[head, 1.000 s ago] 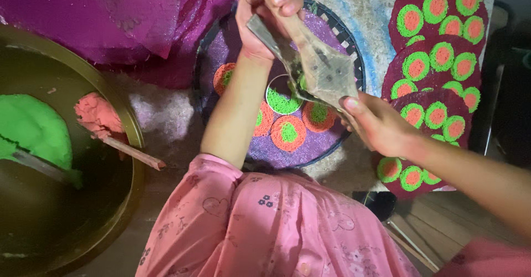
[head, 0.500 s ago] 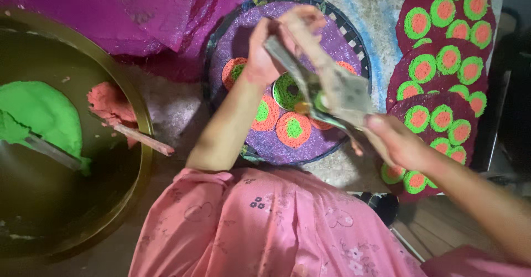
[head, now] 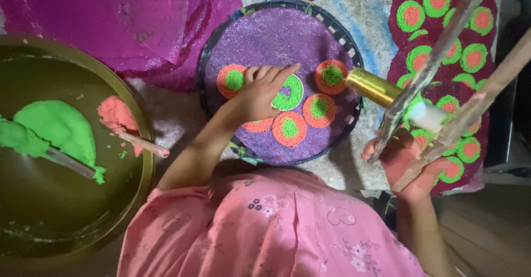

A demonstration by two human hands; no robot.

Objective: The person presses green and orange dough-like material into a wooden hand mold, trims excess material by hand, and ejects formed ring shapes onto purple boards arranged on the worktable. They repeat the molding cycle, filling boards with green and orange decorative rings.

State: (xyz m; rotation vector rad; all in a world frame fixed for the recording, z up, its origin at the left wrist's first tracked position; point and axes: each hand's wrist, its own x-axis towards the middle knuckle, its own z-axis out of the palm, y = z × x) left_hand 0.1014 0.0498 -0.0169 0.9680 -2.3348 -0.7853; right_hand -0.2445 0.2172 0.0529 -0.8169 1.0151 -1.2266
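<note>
Grey, blue-streaked ground [head: 359,11] is serving as the work surface, seen from above; a round basket tray [head: 337,31] with a dark woven rim is lying at its centre, lined with a glittering purple sheet [head: 276,34]; orange discs with green centres [head: 289,129] are sitting on that sheet, clustered in its lower half.

The left hand [head: 263,92] is reaching over the tray, palm down, fingers stretched out and loosely together, gripping nothing; its fingertips are resting on a green and white ring [head: 293,92] near the middle of the sheet, between two of the orange discs; the wrist is covering part of another disc.

The right hand [head: 412,163] is hovering off the tray's right edge, closed around a press tool [head: 437,97] made of two long pale bars with a brass-coloured cylinder [head: 373,86] poking out towards the tray; green paste is smeared where the bars cross.

A pink floral garment [head: 265,221] is filling the lower middle of the view; a wide brass-coloured bowl [head: 145,144] is sitting at the left, holding a mound of green dough [head: 55,125], a smaller lump of pink dough [head: 113,114] and a stick [head: 141,143] lying against it; crumpled magenta sheets [head: 110,17] are piled at the top left; dark red sheets covered with more green and orange discs [head: 442,0] are spreading along the right side, partly behind the tool.
</note>
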